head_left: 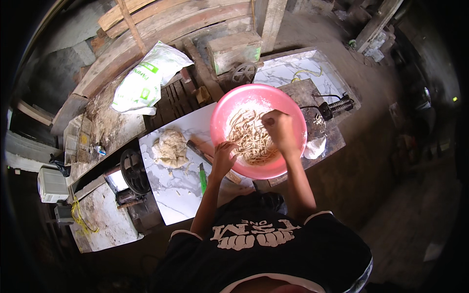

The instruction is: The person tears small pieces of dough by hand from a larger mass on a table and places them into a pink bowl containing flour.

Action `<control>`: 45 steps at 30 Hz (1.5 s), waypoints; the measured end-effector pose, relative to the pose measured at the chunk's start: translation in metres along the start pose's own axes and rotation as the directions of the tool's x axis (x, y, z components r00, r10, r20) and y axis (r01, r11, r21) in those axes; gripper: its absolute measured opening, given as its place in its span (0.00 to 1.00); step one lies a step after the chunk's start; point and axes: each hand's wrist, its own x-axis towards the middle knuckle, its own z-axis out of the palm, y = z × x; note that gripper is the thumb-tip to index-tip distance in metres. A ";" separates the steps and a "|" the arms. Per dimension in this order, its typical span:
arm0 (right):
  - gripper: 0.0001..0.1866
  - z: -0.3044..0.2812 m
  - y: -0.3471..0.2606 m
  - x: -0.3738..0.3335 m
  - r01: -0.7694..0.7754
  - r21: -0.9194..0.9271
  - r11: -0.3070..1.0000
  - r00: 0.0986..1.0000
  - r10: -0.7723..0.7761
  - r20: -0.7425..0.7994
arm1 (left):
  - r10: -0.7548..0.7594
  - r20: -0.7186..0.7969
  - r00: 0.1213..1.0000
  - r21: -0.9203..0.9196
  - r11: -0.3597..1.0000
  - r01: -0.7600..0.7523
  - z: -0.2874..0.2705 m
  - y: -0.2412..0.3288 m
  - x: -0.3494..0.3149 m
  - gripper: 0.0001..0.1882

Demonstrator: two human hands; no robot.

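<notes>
Worked at floury strips (pixel 249 141) in pink bowl (pixel 261 172), at right end of tabletop (pixel 166 201). Bent left grip (pixel 226 155) over bowl's left edge, beside strips; could not tell if pinching any. Curled right grip (pixel 279 129) above strips, inside bowl; could not tell if closed on some. Judged step as loosening strips in flour. Judged light handling and a steady bowl needed for next move, to avoid clumping or tearing. Noted dough (pixel 171 148) left of bowl, near green knife (pixel 202 179).
</notes>
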 end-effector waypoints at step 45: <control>0.06 0.007 0.037 -0.035 -0.125 -0.029 0.992 0.974 0.117 -0.196 | -0.027 0.105 0.994 0.018 1.000 0.025 -0.010 0.008 -0.002 0.14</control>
